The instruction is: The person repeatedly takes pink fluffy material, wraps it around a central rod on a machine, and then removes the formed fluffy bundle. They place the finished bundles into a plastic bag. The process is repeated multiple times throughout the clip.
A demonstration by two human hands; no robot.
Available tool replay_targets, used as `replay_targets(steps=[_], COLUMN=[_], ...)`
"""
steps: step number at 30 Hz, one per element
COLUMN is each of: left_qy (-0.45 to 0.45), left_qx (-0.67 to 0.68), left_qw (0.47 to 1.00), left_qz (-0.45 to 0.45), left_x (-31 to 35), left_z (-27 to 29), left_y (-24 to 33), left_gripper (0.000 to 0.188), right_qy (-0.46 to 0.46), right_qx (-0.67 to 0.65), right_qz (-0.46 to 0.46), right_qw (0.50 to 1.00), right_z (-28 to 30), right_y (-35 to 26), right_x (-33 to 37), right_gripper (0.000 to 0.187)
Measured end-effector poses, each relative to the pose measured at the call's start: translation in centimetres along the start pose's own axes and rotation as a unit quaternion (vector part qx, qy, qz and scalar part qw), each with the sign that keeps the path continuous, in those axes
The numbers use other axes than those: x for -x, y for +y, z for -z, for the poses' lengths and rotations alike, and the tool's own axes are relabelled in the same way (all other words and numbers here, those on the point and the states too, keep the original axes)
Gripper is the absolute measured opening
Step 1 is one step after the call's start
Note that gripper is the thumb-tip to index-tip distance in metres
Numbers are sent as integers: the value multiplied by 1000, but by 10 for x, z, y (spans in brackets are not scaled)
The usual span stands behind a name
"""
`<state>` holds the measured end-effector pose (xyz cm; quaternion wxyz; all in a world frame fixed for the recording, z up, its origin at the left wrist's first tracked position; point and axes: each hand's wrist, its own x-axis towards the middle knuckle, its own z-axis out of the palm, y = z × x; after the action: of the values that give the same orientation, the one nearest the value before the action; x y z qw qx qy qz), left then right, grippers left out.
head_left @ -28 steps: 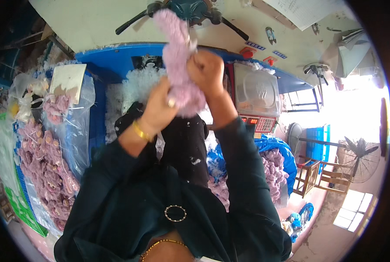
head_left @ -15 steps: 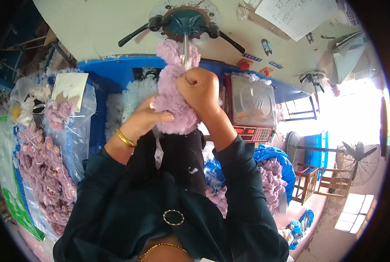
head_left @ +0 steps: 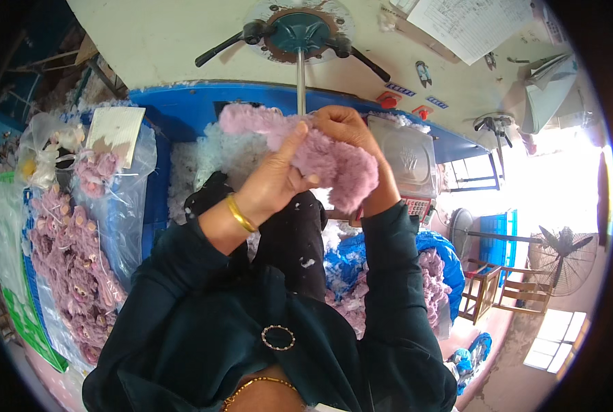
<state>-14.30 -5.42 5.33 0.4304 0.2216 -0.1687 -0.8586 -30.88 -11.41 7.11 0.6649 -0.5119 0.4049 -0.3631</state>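
A fluffy pink plush toy skin (head_left: 341, 168) lies sideways between my hands, at the tip of a thin metal tube (head_left: 301, 82). The tube comes out of a dark green machine nozzle mount (head_left: 299, 34) with two black handles. My left hand (head_left: 279, 172) grips the plush from the near left, its thumb up along the fur by the tube's end. My right hand (head_left: 351, 130) is closed on the plush's far right side, fingers curled. Whether the tube's tip is inside the plush is hidden by fur and fingers.
A blue trough (head_left: 183, 103) with white stuffing (head_left: 210, 154) lies below the machine. Bagged pink plush pieces (head_left: 76, 261) are heaped at left. At right are a digital scale with a clear plastic tub (head_left: 406, 158), a blue bag of plush pieces (head_left: 433, 275) and red switches (head_left: 389, 101).
The plush has turned from upright to sideways, its lower end swinging right. My left hand has moved right and up to the tube's end; my right hand has shifted right.
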Motion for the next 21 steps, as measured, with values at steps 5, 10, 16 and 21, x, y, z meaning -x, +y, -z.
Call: replay_targets(steps=[5,10,16,21], left_qy=[32,27,11,33], left_qx=[-42,-184,-344,-374], left_qw=[994,963,932,915], left_qz=[-95,-193,-112,-149], left_x=[-10,13,14,11], left_z=[6,7,-6,26], left_y=[2,12,20,21], left_gripper=[36,35,49,44], right_qy=[-11,120,39,158], right_qx=[412,568,164,362], right_qz=[171,196,71,266], right_qw=[895,790,983,879], right_z=[-8,-75,-19,-54], right_y=[-26,10,-20,41], right_x=[14,34,35,26], right_gripper=[55,86,71,77])
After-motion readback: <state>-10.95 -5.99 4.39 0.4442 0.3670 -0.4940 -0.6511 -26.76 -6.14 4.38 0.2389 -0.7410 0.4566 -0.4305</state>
